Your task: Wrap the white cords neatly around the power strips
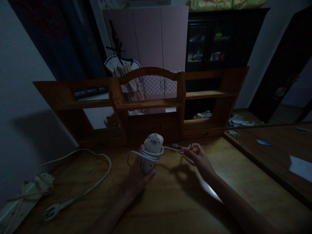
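Note:
My left hand (141,172) is wrapped round a small white power strip (152,144), held tilted above the wooden desk (170,201). Its underside, with a label and screws, faces me. Several turns of white cord (149,156) go round its middle, and a loose loop sticks out to the left. Between the fingertips of my right hand (196,154) the free stretch of this cord is pinched, drawn out to the right. A plug (175,147) shows near the cord, between the strip and my right fingers.
At the left lies another white power strip (29,191) with cord around it; its plug (52,211) rests on the desk. A wooden shelf unit (148,104) stands along the far edge. To the right, a brown surface (270,156) bears a blue card (264,142) and white paper (301,167).

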{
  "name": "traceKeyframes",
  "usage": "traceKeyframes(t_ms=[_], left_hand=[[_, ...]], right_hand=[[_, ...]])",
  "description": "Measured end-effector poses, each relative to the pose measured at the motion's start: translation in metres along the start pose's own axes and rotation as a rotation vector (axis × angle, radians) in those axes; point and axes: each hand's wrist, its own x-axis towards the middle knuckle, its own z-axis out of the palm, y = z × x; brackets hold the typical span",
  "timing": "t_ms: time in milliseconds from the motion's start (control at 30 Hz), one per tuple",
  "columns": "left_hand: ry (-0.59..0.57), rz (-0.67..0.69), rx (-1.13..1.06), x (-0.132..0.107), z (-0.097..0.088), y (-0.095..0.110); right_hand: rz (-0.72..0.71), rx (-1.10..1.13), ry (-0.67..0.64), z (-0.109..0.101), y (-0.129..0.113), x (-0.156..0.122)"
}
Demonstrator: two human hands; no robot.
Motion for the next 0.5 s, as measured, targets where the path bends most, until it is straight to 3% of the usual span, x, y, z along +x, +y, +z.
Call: traceKeyframes(t_ms=[133, 233, 333, 500], left_hand=[[-0.246, 0.536, 0.114, -0.009, 0.000, -0.002], [-0.486, 0.756, 0.218, -0.013, 0.002, 0.016], [-0.610, 0.843, 0.319, -0.016, 0.006, 0.029], [-0.530, 0.731, 0.326, -0.011, 0.003, 0.020]], right_hand=[[-0.022, 0.080, 0.109, -0.007, 0.005, 0.007], [0.006, 0.300, 0.174, -0.019, 0.001, 0.019], [0.065, 0.507, 0.233, -0.037, -0.011, 0.028], [0.101, 0.720, 0.276, -0.064, -0.031, 0.031]])
